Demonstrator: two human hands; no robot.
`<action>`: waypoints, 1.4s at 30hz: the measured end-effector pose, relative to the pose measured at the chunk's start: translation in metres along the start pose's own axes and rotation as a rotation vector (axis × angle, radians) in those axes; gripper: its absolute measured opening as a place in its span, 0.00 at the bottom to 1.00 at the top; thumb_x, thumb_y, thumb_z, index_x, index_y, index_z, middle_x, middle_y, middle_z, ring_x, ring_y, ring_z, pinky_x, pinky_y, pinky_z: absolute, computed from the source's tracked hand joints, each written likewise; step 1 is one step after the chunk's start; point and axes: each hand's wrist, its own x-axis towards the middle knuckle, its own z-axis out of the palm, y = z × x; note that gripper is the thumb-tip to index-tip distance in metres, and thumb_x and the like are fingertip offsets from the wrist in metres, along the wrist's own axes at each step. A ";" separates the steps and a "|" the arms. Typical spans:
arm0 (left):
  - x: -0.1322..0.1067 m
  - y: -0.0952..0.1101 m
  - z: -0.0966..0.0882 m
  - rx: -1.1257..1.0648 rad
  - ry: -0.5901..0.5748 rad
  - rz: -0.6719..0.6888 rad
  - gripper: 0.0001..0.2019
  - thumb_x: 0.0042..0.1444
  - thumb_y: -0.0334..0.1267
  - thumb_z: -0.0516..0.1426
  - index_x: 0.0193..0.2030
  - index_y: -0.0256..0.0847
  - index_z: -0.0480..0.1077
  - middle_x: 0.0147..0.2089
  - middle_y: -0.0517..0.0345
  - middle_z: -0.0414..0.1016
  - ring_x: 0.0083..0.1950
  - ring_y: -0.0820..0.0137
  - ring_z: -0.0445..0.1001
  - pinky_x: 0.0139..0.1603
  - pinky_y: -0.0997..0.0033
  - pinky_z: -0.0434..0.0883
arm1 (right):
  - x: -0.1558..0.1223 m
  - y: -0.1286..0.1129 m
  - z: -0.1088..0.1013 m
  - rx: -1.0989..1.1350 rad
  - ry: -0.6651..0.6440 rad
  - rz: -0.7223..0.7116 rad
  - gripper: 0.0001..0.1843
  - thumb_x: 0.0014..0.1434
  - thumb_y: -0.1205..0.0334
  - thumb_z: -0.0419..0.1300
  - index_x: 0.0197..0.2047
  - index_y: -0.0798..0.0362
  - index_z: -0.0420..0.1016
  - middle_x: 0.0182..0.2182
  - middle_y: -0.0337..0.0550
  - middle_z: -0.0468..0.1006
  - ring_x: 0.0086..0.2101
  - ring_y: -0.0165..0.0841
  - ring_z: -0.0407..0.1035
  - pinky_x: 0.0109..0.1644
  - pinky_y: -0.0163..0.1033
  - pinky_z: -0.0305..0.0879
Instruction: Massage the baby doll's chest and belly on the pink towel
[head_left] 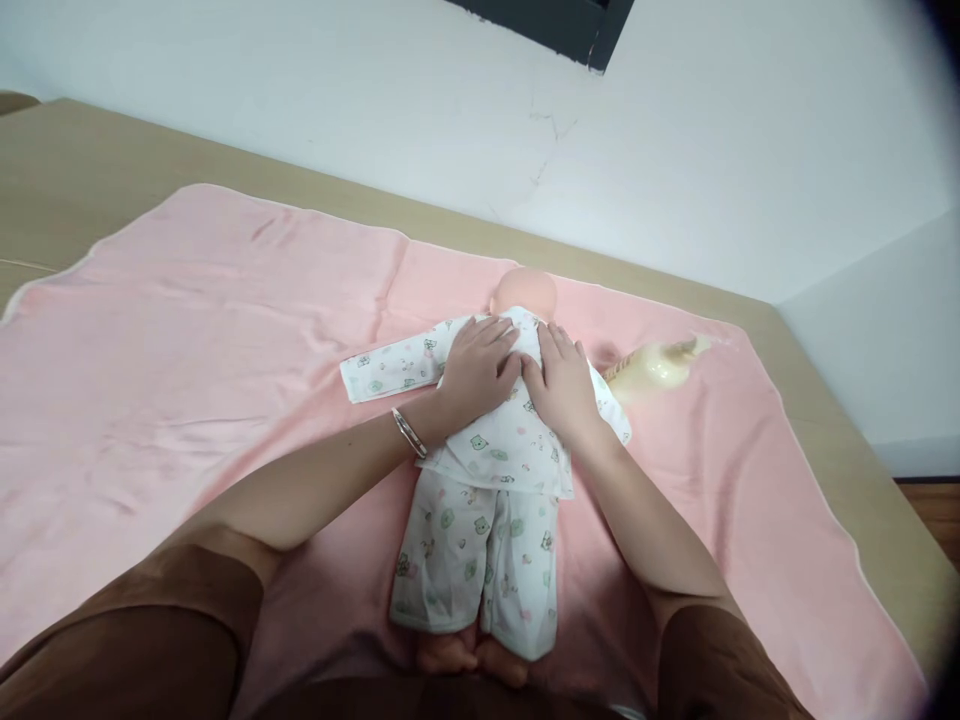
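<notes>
A baby doll (480, 500) in a white printed shirt and trousers lies on its back on a pink blanket (187, 340), head (523, 291) toward the wall. My left hand (476, 365) rests flat on the doll's chest, fingers stretched out. Beside it, my right hand (561, 385) lies flat on the chest as well, thumbs nearly touching. The doll's left sleeve (390, 368) stretches out to the left. The doll's bare right arm (656, 366) sticks out to the right. A silver bracelet (409, 433) circles my left wrist.
The blanket covers most of a light wooden table (67, 170) set against a white wall (450, 110). A dark frame edge (570, 25) shows at the top. Wooden floor (934, 510) is visible at the right.
</notes>
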 end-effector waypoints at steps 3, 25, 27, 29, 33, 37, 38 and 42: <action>-0.005 -0.002 -0.001 -0.031 0.101 0.097 0.13 0.62 0.36 0.51 0.44 0.43 0.77 0.51 0.54 0.81 0.60 0.62 0.75 0.70 0.50 0.63 | -0.017 -0.020 -0.001 -0.107 0.022 0.005 0.31 0.70 0.58 0.42 0.70 0.69 0.57 0.68 0.67 0.60 0.68 0.52 0.53 0.70 0.61 0.50; -0.002 0.002 -0.001 0.037 0.019 -0.157 0.20 0.63 0.37 0.51 0.58 0.34 0.71 0.63 0.44 0.73 0.66 0.56 0.68 0.71 0.50 0.62 | -0.003 0.000 0.004 0.093 -0.003 0.020 0.33 0.72 0.47 0.41 0.73 0.55 0.52 0.73 0.56 0.51 0.72 0.47 0.44 0.72 0.64 0.40; -0.002 0.002 0.000 0.049 0.018 -0.151 0.20 0.63 0.38 0.51 0.58 0.35 0.71 0.63 0.44 0.73 0.66 0.56 0.68 0.70 0.50 0.62 | -0.003 0.000 0.005 0.090 0.002 0.019 0.33 0.72 0.47 0.41 0.73 0.55 0.52 0.73 0.56 0.51 0.72 0.47 0.44 0.72 0.64 0.40; -0.002 0.003 0.000 0.066 0.004 -0.146 0.20 0.63 0.38 0.50 0.59 0.34 0.70 0.63 0.43 0.72 0.66 0.55 0.67 0.70 0.50 0.61 | -0.004 0.000 0.004 0.090 -0.002 0.021 0.33 0.72 0.48 0.41 0.73 0.55 0.52 0.73 0.56 0.51 0.72 0.47 0.44 0.72 0.64 0.40; 0.000 0.005 -0.001 0.102 -0.055 -0.131 0.23 0.64 0.38 0.49 0.63 0.30 0.66 0.66 0.38 0.68 0.70 0.52 0.62 0.72 0.46 0.58 | 0.000 0.005 0.004 0.092 -0.019 0.029 0.34 0.71 0.46 0.41 0.74 0.56 0.50 0.73 0.58 0.48 0.72 0.50 0.39 0.71 0.65 0.41; 0.000 0.004 -0.002 0.097 -0.098 -0.043 0.23 0.66 0.37 0.46 0.64 0.30 0.64 0.68 0.37 0.66 0.71 0.52 0.61 0.73 0.43 0.55 | 0.006 0.009 0.002 0.070 -0.040 0.035 0.36 0.70 0.45 0.43 0.74 0.55 0.50 0.73 0.59 0.48 0.72 0.54 0.37 0.69 0.70 0.41; 0.000 0.004 -0.002 0.092 -0.087 -0.013 0.22 0.66 0.37 0.46 0.63 0.31 0.65 0.67 0.38 0.67 0.70 0.54 0.62 0.73 0.44 0.55 | 0.005 0.007 0.001 0.055 -0.044 0.032 0.35 0.71 0.45 0.43 0.74 0.55 0.49 0.73 0.59 0.49 0.72 0.54 0.38 0.69 0.70 0.42; -0.007 0.003 -0.006 0.086 0.048 0.103 0.13 0.62 0.35 0.50 0.45 0.41 0.75 0.53 0.49 0.79 0.59 0.59 0.74 0.72 0.47 0.58 | -0.011 -0.014 -0.007 -0.062 -0.050 -0.006 0.32 0.72 0.55 0.39 0.72 0.64 0.53 0.71 0.64 0.54 0.70 0.53 0.48 0.71 0.65 0.43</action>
